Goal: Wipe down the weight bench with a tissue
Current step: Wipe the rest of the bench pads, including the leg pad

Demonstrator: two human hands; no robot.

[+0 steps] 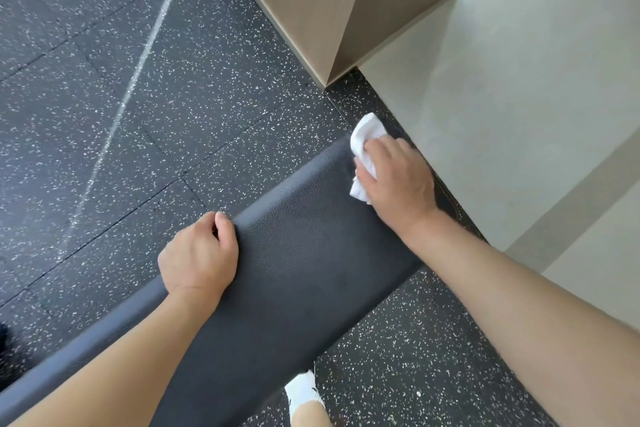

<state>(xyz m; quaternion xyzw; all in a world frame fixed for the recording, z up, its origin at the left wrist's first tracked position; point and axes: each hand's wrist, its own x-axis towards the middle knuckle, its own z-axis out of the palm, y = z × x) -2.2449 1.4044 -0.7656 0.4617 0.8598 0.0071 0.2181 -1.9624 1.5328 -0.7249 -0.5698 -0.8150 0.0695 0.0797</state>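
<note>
**Tissue meets bench at its far end**

A person's right hand (pixel 394 177) presses a crumpled white tissue (pixel 365 146) onto the far end of the black padded bench (pixel 304 253), fingers bent over the wad and gripping it, the paper showing past the fingertips and beside the thumb. The right forearm reaches in from the lower right, crossing the bench's right edge. The left hand (pixel 201 253) grasps the bench's left edge near its middle, fingers curled over the rim, thumb lying on top of the pad, forearm stretched along the pad. The bench stands on dark speckled floor (pixel 173 97), its far end near a pale wall (pixel 519 97). A white shoe (pixel 303 392) shows below the bench's right edge.
</note>
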